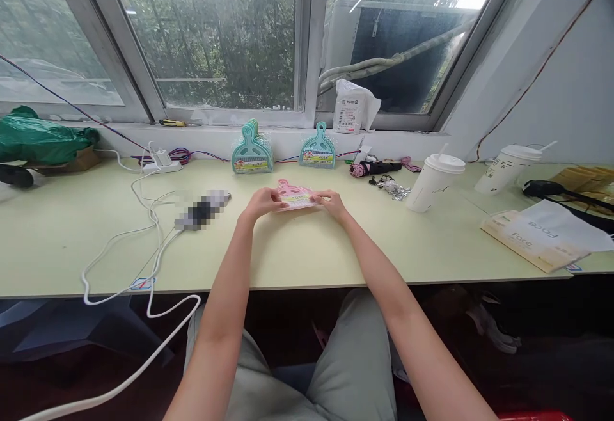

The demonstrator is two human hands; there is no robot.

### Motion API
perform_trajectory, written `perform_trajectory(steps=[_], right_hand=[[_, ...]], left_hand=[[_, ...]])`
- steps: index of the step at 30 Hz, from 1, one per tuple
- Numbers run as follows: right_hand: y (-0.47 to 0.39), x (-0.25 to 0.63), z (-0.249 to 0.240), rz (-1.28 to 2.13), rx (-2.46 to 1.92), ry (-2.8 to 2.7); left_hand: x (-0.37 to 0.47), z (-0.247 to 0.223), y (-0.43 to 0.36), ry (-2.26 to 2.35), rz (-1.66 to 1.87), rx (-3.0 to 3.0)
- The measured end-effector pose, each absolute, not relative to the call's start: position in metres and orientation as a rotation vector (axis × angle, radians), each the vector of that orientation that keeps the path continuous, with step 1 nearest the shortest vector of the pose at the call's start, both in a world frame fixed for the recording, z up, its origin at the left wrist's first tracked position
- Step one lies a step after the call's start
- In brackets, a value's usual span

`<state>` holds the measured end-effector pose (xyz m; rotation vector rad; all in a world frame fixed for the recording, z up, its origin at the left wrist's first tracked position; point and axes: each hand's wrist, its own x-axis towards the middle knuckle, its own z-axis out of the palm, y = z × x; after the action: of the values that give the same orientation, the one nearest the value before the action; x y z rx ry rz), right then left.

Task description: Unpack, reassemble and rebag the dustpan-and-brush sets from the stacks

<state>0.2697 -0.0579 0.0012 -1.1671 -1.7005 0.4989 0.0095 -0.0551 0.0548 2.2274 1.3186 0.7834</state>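
Observation:
A small pink dustpan set [296, 199] with a yellow-green label is held just over the middle of the table. My left hand [263, 203] closes on its left edge, thumb over the front. On the opposite edge, my right hand [332, 204] pinches it between thumb and fingers. Behind it, against the window ledge, a stack of teal dustpan sets [252, 149] stands upright in clear wrapping. One more teal dustpan set [317, 146] leans there, farther right.
White cables [156, 216] and a blurred-out device [203, 210] lie on the left, near a power strip [163, 164]. To the right are a folded umbrella [375, 168], keys [391, 186], two paper cups [435, 184] and a tissue pack [535, 237]. The table's front edge [307, 287] crosses above my lap.

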Motion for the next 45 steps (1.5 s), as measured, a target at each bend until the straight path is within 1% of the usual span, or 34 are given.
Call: perform_trajectory(steps=[3, 7, 9, 12, 14, 16, 19, 25, 28, 30, 32, 34, 37, 41, 45], right_hand=[[-0.058, 0.269, 0.001, 0.52, -1.183, -1.685], [-0.059, 0.267, 0.0, 0.526, -1.223, -1.692], [-0.059, 0.267, -0.002, 0.532, -1.235, -1.687], [-0.058, 0.27, -0.004, 0.544, -1.245, -1.666], [-0.057, 0.273, -0.005, 0.553, -1.252, -1.658], [-0.056, 0.274, -0.005, 0.554, -1.273, -1.649], [-0.056, 0.275, -0.006, 0.545, -1.326, -1.632], [-0.053, 0.273, -0.01, 0.536, -1.32, -1.682], [-0.045, 0.271, -0.015, 0.45, -1.405, -1.513], [-0.038, 0.27, -0.018, 0.458, -1.511, -1.423], [-0.032, 0.269, -0.019, 0.567, -1.53, -1.441], [-0.029, 0.268, -0.02, 0.687, -1.454, -1.457], [-0.028, 0.266, -0.021, 0.755, -1.324, -1.368], [-0.023, 0.26, -0.022, 0.721, -1.207, -1.301], [-0.006, 0.242, -0.014, 0.682, -1.192, -1.351]], left_hand=[[0.003, 0.057, -0.054, 1.375, 0.813, 2.207], [-0.007, 0.058, -0.051, 1.46, 0.665, 2.234], [-0.012, 0.056, -0.048, 1.517, 0.661, 2.238], [-0.015, 0.049, -0.042, 1.49, 0.869, 2.189], [-0.012, 0.042, -0.039, 1.329, 1.062, 2.075], [-0.007, 0.035, -0.036, 1.139, 1.129, 1.891], [0.002, 0.022, -0.032, 1.099, 1.093, 1.614], [0.015, 0.002, -0.019, 1.389, 1.177, 1.37], [0.019, 0.002, -0.016, 1.397, 1.064, 1.307], [0.021, 0.005, -0.017, 1.351, 0.998, 1.269], [0.022, 0.009, -0.02, 1.244, 0.992, 1.255], [0.021, 0.011, -0.022, 1.13, 0.999, 1.273], [0.018, 0.011, -0.023, 1.073, 1.078, 1.405], [0.015, 0.007, -0.016, 1.227, 1.286, 1.658], [0.004, 0.006, -0.004, 1.484, 1.323, 1.736]])
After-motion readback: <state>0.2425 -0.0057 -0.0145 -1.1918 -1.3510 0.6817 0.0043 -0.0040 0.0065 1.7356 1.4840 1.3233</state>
